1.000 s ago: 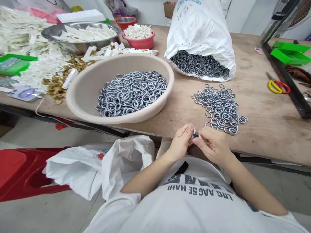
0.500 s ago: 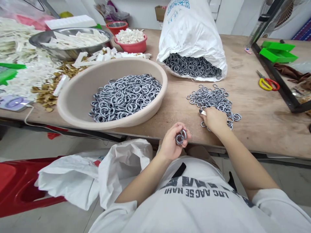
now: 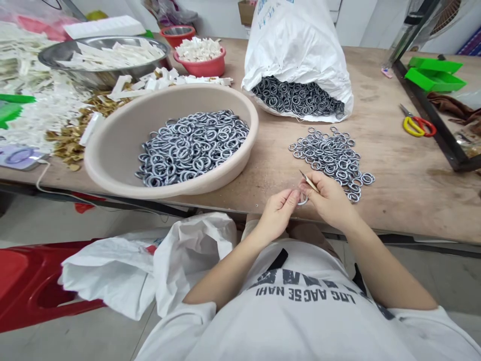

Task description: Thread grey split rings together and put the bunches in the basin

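Note:
My left hand (image 3: 280, 213) is closed near the table's front edge. A grey ring (image 3: 302, 200) shows between its fingertips and those of my right hand (image 3: 330, 198). My right hand is wrapped round a small knife (image 3: 311, 182) with a pale handle and a dark pointed tip, which points up and left. Whatever else lies in my left palm is hidden. Just beyond my right hand a loose pile of grey rings (image 3: 328, 153) spreads on the wooden table (image 3: 398, 200). To the left stands a large beige basin (image 3: 108, 163) partly filled with similar rings.
Behind the pile lies an open white sack (image 3: 296, 45) spilling dark rings. Scissors (image 3: 417, 125) rest on the right near a black metal frame (image 3: 439, 130). White plastic pieces, a steel bowl (image 3: 108, 75) and a red bowl (image 3: 203, 67) crowd the back left.
My right hand has moved left from the pile to meet my left hand. My left hand has turned and come slightly right; the two rings seen in its palm are now mostly hidden.

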Tool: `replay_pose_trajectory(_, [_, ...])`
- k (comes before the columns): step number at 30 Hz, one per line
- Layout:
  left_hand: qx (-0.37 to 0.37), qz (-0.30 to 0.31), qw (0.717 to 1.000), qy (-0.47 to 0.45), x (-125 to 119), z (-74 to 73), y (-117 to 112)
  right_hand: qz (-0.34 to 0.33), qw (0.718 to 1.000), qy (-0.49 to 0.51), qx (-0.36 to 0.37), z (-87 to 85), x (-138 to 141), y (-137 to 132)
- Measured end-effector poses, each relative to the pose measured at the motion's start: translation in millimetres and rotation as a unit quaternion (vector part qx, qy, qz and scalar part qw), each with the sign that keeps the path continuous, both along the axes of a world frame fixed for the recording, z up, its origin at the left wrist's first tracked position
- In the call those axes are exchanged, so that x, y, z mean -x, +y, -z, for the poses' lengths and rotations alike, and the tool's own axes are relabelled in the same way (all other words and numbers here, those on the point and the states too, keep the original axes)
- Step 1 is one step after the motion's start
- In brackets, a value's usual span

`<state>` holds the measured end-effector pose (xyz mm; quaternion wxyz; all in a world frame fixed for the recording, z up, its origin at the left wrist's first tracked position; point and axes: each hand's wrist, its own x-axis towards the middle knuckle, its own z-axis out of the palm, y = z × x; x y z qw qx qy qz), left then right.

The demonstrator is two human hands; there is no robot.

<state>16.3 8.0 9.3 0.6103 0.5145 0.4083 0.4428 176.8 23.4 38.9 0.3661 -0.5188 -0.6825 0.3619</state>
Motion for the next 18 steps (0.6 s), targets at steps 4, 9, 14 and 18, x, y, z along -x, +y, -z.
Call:
replay_pose_trajectory(4, [0.093,0.030,0.993,-0.069,-3.3,1.4,-3.9,0.031,0.995,0.094,-0.014,7.5,7.8,-4.1])
replay_pose_trajectory(9, [0.179,0.035,0.970,-0.160,-6.2,-7.9,-9.0,0.010,0.996,0.067,-0.051,12.2,9.2,-12.7])
replay_pose_trajectory(14, [0.200,0.067,0.958,-0.196,-5.2,-16.3,-11.3,0.046,0.993,0.081,-0.073,12.2,4.1,-18.0])
replay_pose_trajectory(18, [0.215,0.021,0.953,-0.214,-5.1,-15.3,-11.2,0.007,0.982,-0.090,-0.167,7.9,3.0,-31.4])
